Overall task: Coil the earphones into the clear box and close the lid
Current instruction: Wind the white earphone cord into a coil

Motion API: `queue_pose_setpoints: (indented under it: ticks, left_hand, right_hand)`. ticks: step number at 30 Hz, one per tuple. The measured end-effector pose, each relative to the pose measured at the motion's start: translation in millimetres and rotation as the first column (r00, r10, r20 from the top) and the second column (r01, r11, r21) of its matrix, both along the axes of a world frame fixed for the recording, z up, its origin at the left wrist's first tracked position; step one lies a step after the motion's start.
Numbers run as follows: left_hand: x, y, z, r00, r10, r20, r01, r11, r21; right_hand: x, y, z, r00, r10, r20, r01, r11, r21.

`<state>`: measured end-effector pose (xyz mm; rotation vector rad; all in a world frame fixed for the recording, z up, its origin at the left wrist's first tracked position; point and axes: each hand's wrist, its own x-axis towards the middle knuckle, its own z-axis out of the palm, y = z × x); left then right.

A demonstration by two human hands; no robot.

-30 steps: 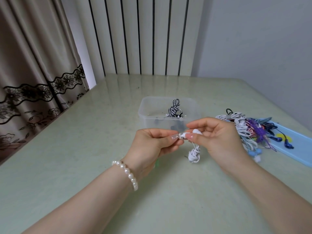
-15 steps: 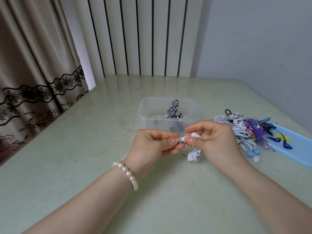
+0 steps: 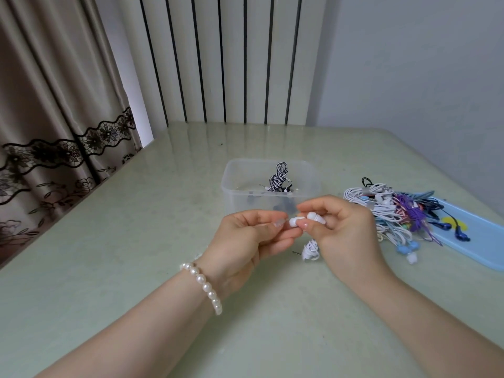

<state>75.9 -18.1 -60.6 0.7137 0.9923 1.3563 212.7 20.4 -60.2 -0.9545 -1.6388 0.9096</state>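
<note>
Both hands hold a pair of white earphones (image 3: 306, 218) just in front of the clear box (image 3: 237, 184). My left hand (image 3: 251, 241) pinches one white earbud between thumb and fingers. My right hand (image 3: 343, 227) pinches the other earbud. The coiled white cable (image 3: 310, 250) hangs below them, close to the table. The clear box stands open on the table, with a black-and-white striped earphone bundle (image 3: 278, 180) and some dark earphones inside. The blue lid (image 3: 480, 241) lies flat at the right.
A pile of tangled earphones (image 3: 387, 211), white, purple, blue and black, lies to the right of the box, partly on the blue lid. A curtain hangs at the left past the table edge. A wall runs along the table's right side.
My hands have shifted slightly left and closer together. The two earbuds now sit side by side between the fingertips, and the coiled cable still dangles below.
</note>
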Motion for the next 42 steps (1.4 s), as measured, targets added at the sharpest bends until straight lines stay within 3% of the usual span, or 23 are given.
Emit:
queue_pose_setpoints:
  ticks: [3, 6, 10, 16, 21, 29, 36, 39, 42]
  left_hand:
    - [-1, 0, 2, 1.000, -0.012, 0.009, 0.012, 1.000, -0.014]
    - [-3, 2, 4, 0.999, -0.014, -0.030, 0.014, 1.000, 0.003]
    - [-5, 2, 4, 0.998, -0.015, -0.062, 0.015, 1.000, 0.001]
    - [-5, 3, 3, 0.999, -0.047, -0.023, 0.047, 0.998, 0.028]
    - [-4, 4, 0, 0.995, -0.036, -0.091, 0.041, 0.998, 0.051]
    - [-6, 3, 1, 0.982, 0.010, -0.189, 0.013, 0.993, 0.120]
    - [-19, 8, 10, 0.993, 0.033, -0.111, -0.015, 0.988, 0.156]
    - [-33, 13, 15, 0.991, 0.117, -0.069, -0.104, 0.980, 0.170]
    - [-45, 17, 15, 0.973, 0.196, -0.123, -0.175, 0.970, 0.168]
  right_hand:
    - [0, -1, 2, 0.995, -0.029, 0.095, 0.023, 0.997, 0.069]
    - [6, 5, 10, 0.992, 0.077, -0.101, -0.090, 0.987, -0.131]
    - [11, 10, 13, 0.917, 0.218, -0.335, -0.345, 0.854, -0.389]
    - [10, 10, 14, 0.840, 0.220, -0.496, -0.471, 0.750, -0.464]
    - [10, 10, 13, 0.833, 0.251, -0.493, -0.501, 0.719, -0.481]
    - [12, 8, 17, 0.886, 0.249, -0.391, -0.428, 0.762, -0.485]
    - [9, 13, 32, 0.902, 0.173, -0.395, -0.365, 0.794, -0.486]
    - [7, 26, 54, 0.923, 0.147, -0.357, -0.312, 0.828, -0.466]
    - [0, 47, 80, 0.927, 0.119, -0.355, -0.270, 0.870, -0.412]
